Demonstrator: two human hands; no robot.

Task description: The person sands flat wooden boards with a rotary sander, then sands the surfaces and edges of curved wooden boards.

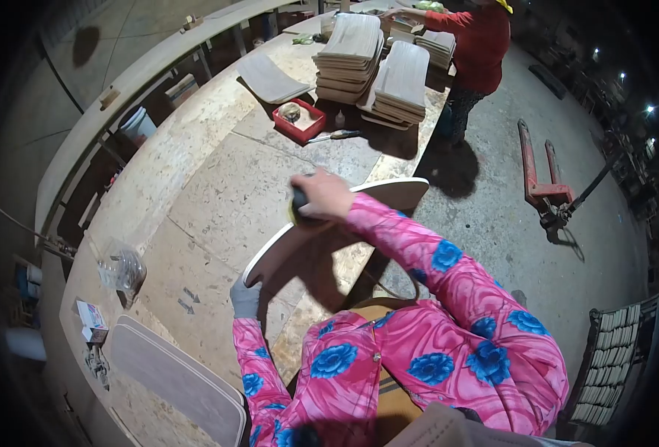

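Observation:
A curved wooden board stands on its long side in front of me, its pale edge facing up. My left hand, in a grey glove, is closed around the board's near left end. My bare right hand grips a black hand pad with a yellow-green rim, which rests against the pale upper edge near the board's middle. The palm side of the right hand is hidden. Below my left arm lies a flat board with rounded corners.
Stacks of curved boards stand at the table's far end, near a red tray and a brush. A person in red works beyond them. A clear plastic container sits left. A pallet jack stands right.

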